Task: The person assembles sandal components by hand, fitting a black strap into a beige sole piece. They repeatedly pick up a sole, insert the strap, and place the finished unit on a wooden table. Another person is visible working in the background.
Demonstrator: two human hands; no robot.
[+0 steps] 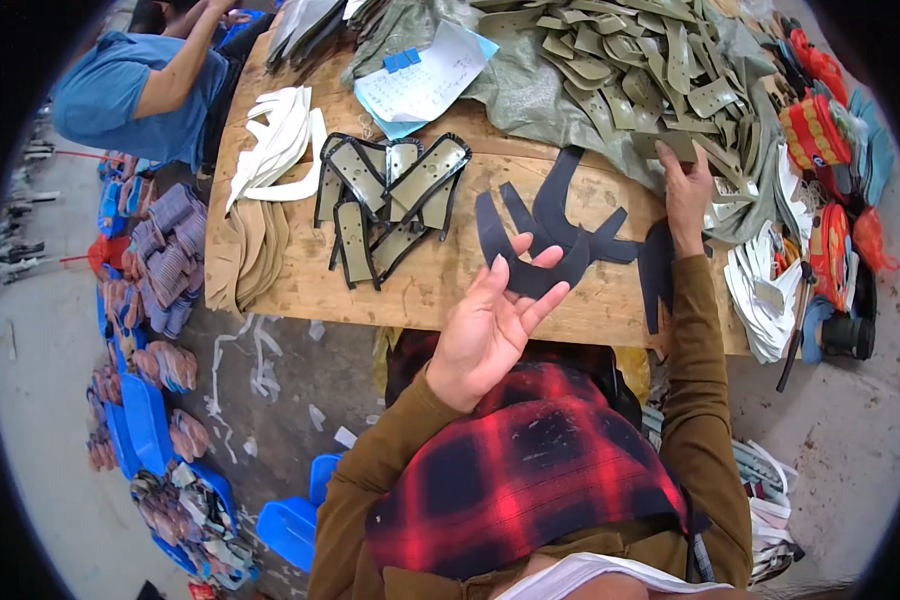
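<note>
At the wooden worktable's right rear, the right hand pinches a flat khaki piece; holding its edge should keep it clear of the pile. Over the table's front edge, the left hand spreads its fingers before a black curved cutout, contact unclear. Bare wood along the table's front leaves room.

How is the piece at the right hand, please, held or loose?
Held: the right hand has its thumb on the olive piece.
</note>
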